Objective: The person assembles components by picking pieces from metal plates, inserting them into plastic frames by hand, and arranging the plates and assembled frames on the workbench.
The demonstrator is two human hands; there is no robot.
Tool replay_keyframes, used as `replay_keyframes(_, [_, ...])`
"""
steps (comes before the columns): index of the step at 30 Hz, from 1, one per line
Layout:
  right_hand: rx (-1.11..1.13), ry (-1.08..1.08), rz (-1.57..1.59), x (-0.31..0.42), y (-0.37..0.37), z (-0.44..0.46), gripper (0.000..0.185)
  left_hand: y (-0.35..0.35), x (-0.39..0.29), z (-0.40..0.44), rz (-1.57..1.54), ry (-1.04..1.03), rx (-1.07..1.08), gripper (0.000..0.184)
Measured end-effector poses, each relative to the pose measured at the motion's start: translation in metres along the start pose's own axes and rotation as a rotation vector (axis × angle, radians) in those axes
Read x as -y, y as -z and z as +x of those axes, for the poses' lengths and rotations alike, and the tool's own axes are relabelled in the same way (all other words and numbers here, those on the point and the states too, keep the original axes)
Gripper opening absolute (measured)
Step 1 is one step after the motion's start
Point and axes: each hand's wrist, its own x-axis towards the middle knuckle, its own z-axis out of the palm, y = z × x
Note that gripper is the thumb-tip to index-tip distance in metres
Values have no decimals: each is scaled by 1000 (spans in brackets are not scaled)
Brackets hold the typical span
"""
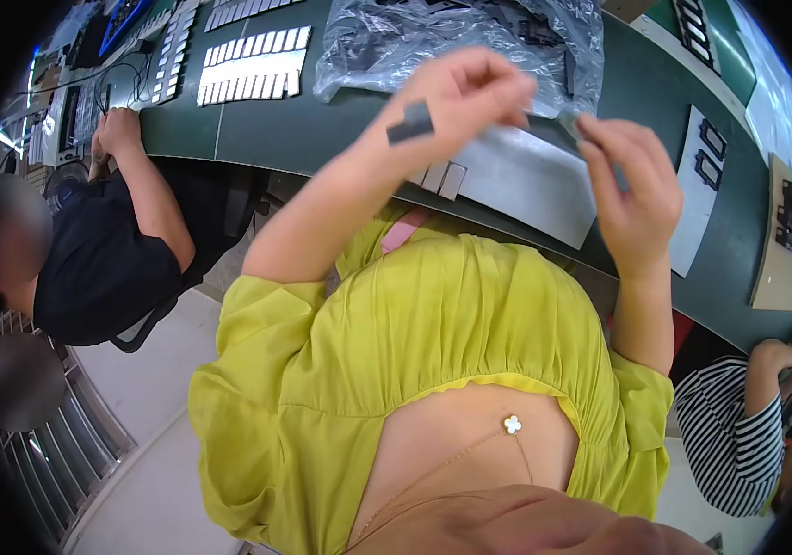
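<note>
My left hand (470,92) is raised over the green bench, fingers bent together; whether something thin is between its fingertips is too blurred to tell. Dark grey tape pieces (412,124) lie on the back of that hand near the wrist. To the right, my right hand (632,176) pinches a small, blurred greyish piece (569,120) between thumb and forefinger. Below the hands a pale metal plate (535,180) lies near the bench edge, with small light blocks (451,181) at its left end. Behind is a clear plastic bag (368,55) with dark parts inside.
Rows of light blocks (253,67) lie at the back left. On the right are a white strip (692,217) with dark frames (709,169) and a cardboard tray (785,277). One person (109,240) sits left, another in stripes (729,435) right.
</note>
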Motion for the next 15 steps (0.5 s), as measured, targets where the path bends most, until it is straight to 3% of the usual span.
replay_keyframes(2, [-52, -137, 13, -11, -2, 1, 24, 25, -5, 26, 491, -149, -32, 20])
replay_keyframes(4, [-39, -232, 75, -13, -7, -1, 22, 33, -10, 56, 604, -137, -102, 29])
replay_keyframes(5, [-64, -304, 184, -14, -11, -1, 21, 37, 3, 74, 768, -316, -119, 31])
replay_keyframes(6, [-90, -372, 292, -17, -13, -2, 20, 33, 7, 86, 766, -318, -122, 31])
replay_keyframes(8, [-54, -425, 281, -20, -11, -6, 21, 21, 15, 104, 1146, -250, -82, 34])
replay_keyframes(10, [-62, -612, 527, -20, -7, -7, 23, 8, 28, 114, 1149, -351, -169, 34])
replay_keyframes(11, [-63, -616, 518, -21, -6, -7, 23, 5, 35, 117, 1151, -446, -257, 33])
replay_keyframes(14, [-88, -666, 621, -23, -3, -5, 25, 6, 51, 133, 1121, -524, -251, 27])
replay_keyframes(15, [-114, -663, 660, -23, -3, -3, 25, 7, 48, 134, 1133, -441, -247, 23])
